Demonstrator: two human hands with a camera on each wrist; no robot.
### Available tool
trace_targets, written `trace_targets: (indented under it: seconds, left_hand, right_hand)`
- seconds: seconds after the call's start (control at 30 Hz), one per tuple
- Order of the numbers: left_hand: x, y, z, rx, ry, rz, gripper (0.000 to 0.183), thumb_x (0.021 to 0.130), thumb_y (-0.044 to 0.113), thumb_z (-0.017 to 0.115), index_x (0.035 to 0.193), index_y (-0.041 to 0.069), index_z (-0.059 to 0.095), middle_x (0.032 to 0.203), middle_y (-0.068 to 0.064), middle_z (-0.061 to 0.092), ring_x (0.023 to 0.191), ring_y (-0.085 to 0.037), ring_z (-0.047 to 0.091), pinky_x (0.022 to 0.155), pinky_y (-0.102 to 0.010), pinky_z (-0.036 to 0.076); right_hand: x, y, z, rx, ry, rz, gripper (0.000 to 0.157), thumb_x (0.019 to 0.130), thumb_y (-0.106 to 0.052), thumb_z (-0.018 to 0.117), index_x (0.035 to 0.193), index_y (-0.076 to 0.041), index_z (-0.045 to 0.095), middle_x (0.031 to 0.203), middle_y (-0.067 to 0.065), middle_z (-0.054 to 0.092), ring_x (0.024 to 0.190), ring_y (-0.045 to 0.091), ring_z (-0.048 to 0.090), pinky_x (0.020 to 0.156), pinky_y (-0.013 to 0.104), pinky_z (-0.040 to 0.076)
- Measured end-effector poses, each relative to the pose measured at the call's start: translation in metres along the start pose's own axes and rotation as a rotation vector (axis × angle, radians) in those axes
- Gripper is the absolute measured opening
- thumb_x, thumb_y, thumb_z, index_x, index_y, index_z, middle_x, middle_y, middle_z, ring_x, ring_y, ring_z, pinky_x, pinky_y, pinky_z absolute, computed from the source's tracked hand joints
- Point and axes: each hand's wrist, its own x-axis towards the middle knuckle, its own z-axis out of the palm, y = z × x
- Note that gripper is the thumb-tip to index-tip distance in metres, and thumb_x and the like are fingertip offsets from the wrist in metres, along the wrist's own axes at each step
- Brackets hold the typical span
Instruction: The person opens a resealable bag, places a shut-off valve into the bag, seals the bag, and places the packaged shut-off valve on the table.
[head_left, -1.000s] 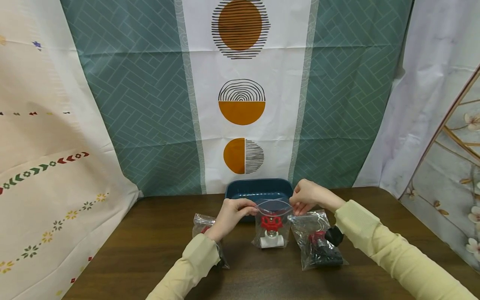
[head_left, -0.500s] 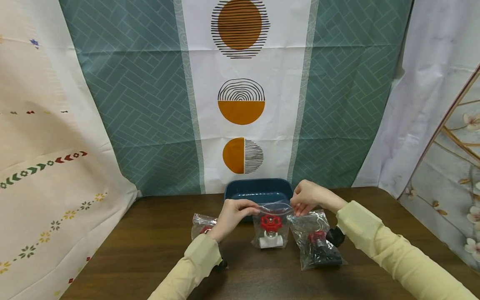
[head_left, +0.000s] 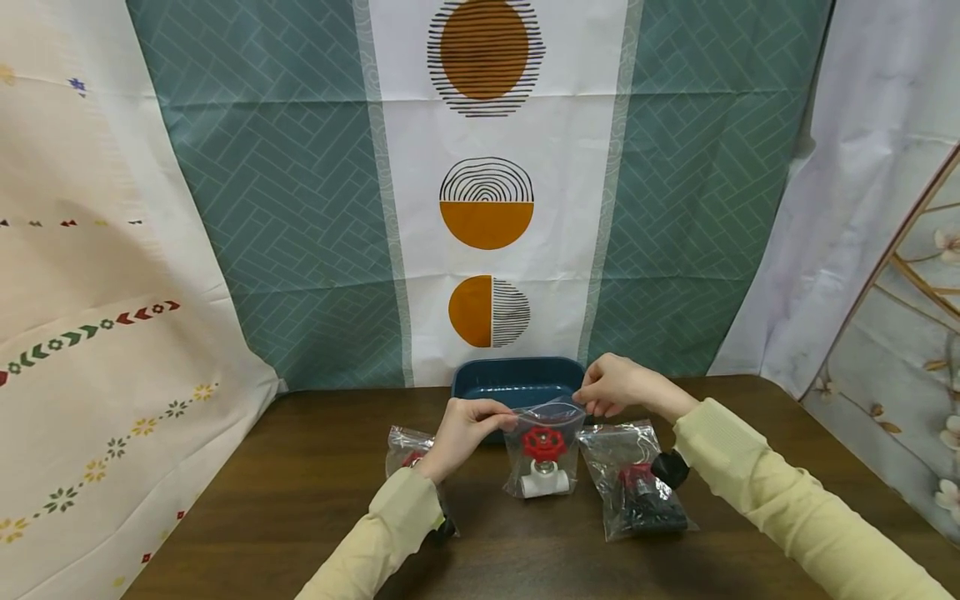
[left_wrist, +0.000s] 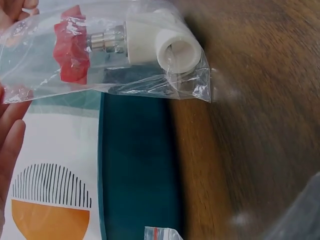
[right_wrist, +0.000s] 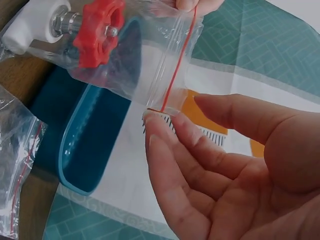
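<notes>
A clear zip bag [head_left: 512,467] hangs upright over the table, its red-striped zip [right_wrist: 179,65] at the top. Inside it sits a white pipe valve [head_left: 545,481] with a red wheel handle [head_left: 543,444]. My left hand [head_left: 467,433] pinches the bag's upper left corner between thumb and finger. At the opposite corner, the fingertips of my right hand [head_left: 621,388] touch the zip's end; in the right wrist view the thumb [right_wrist: 240,112] stands apart from them. The bag's mouth looks nearly flat.
A dark blue tub [head_left: 517,369] stands behind the bag. To the right lies another zip bag [head_left: 615,508] with a dark valve and red handle. A third bag [head_left: 408,442] lies at left, partly behind the left arm. Patterned cloths [head_left: 315,208] hang beyond the brown table [head_left: 330,450].
The bag's mouth was a wide oval and is now nearly flat. My right hand has risen slightly at its corner; my left hand stays about where it was.
</notes>
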Motion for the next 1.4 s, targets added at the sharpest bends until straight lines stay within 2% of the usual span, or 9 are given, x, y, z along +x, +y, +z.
trace_targets:
  seconds: [0.17, 0.37, 0.47, 0.6, 0.8, 0.93, 1.07, 1.23, 1.4]
  left_hand:
    - [0.001, -0.004, 0.001, 0.008, -0.01, 0.046, 0.011, 0.085, 0.005, 0.061, 0.091, 0.004, 0.071, 0.085, -0.001, 0.067, 0.077, -0.016, 0.063, 0.073, -0.031, 0.05]
    - [0.001, 0.002, 0.001, 0.01, -0.018, 0.032, 0.011, 0.084, 0.003, 0.062, 0.09, 0.001, 0.07, 0.084, -0.003, 0.067, 0.076, -0.016, 0.064, 0.071, -0.03, 0.05]
    - [0.001, 0.014, 0.001, 0.001, -0.023, 0.042, 0.01, 0.084, -0.003, 0.061, 0.09, -0.004, 0.069, 0.084, -0.01, 0.067, 0.076, -0.02, 0.064, 0.071, -0.029, 0.05]
    - [-0.001, 0.03, 0.001, 0.021, -0.029, 0.059, 0.011, 0.084, -0.008, 0.057, 0.09, -0.008, 0.067, 0.084, -0.017, 0.065, 0.077, -0.025, 0.063, 0.072, -0.03, 0.05]
    - [-0.001, 0.024, 0.001, 0.045, -0.052, 0.08, 0.011, 0.086, -0.003, 0.057, 0.091, -0.003, 0.067, 0.086, -0.011, 0.065, 0.078, -0.022, 0.062, 0.074, -0.03, 0.049]
    - [0.001, 0.011, 0.001, 0.069, -0.066, 0.122, 0.012, 0.086, -0.002, 0.058, 0.093, -0.001, 0.067, 0.087, -0.008, 0.066, 0.078, -0.02, 0.061, 0.073, -0.03, 0.049]
    - [0.001, -0.001, 0.0, 0.106, -0.047, 0.151, 0.012, 0.086, 0.004, 0.059, 0.093, 0.005, 0.068, 0.087, -0.001, 0.066, 0.077, -0.013, 0.061, 0.071, -0.029, 0.05]
    - [-0.001, 0.002, -0.002, 0.124, -0.024, 0.143, 0.01, 0.085, 0.006, 0.061, 0.091, 0.005, 0.069, 0.085, 0.001, 0.066, 0.073, -0.011, 0.062, 0.068, -0.027, 0.05]
    - [-0.003, 0.017, -0.003, 0.134, -0.017, 0.151, 0.01, 0.084, -0.004, 0.059, 0.09, -0.003, 0.067, 0.082, -0.009, 0.066, 0.07, -0.02, 0.063, 0.067, -0.027, 0.051]
  right_hand:
    - [0.001, -0.002, 0.001, -0.076, 0.058, -0.057, 0.017, 0.086, -0.016, 0.062, 0.082, 0.001, 0.065, 0.069, 0.006, 0.058, 0.063, 0.019, 0.058, 0.059, 0.03, 0.051]
    - [0.001, -0.006, 0.012, -0.15, 0.137, -0.243, 0.012, 0.087, -0.017, 0.062, 0.085, -0.005, 0.064, 0.076, 0.0, 0.058, 0.067, 0.017, 0.054, 0.06, 0.032, 0.047]
    - [0.001, -0.006, 0.021, -0.156, 0.164, -0.321, 0.012, 0.086, -0.018, 0.064, 0.09, -0.008, 0.062, 0.084, -0.001, 0.059, 0.077, 0.016, 0.055, 0.067, 0.034, 0.046]
    - [0.004, -0.006, 0.032, -0.145, 0.154, -0.405, 0.024, 0.083, -0.023, 0.067, 0.101, -0.007, 0.06, 0.097, 0.001, 0.058, 0.092, 0.02, 0.054, 0.078, 0.036, 0.046]
    - [0.01, -0.004, 0.044, -0.168, 0.09, -0.486, 0.039, 0.08, -0.029, 0.07, 0.108, -0.004, 0.059, 0.105, 0.005, 0.056, 0.1, 0.024, 0.049, 0.083, 0.04, 0.043]
    - [0.014, -0.005, 0.051, -0.229, 0.084, -0.484, 0.029, 0.079, -0.028, 0.071, 0.099, -0.008, 0.064, 0.097, -0.002, 0.058, 0.091, 0.019, 0.051, 0.077, 0.033, 0.046]
    - [0.017, -0.003, 0.055, -0.212, 0.088, -0.488, 0.01, 0.082, -0.019, 0.068, 0.087, -0.011, 0.067, 0.081, -0.008, 0.06, 0.069, 0.008, 0.055, 0.061, 0.024, 0.048]
    - [0.017, -0.002, 0.056, -0.193, 0.094, -0.514, 0.005, 0.083, -0.013, 0.067, 0.081, -0.009, 0.068, 0.074, -0.009, 0.06, 0.058, 0.004, 0.053, 0.054, 0.022, 0.047]
    - [0.019, -0.001, 0.059, -0.183, 0.101, -0.549, 0.007, 0.083, -0.014, 0.067, 0.081, -0.008, 0.067, 0.074, -0.01, 0.06, 0.059, 0.004, 0.052, 0.054, 0.022, 0.047]
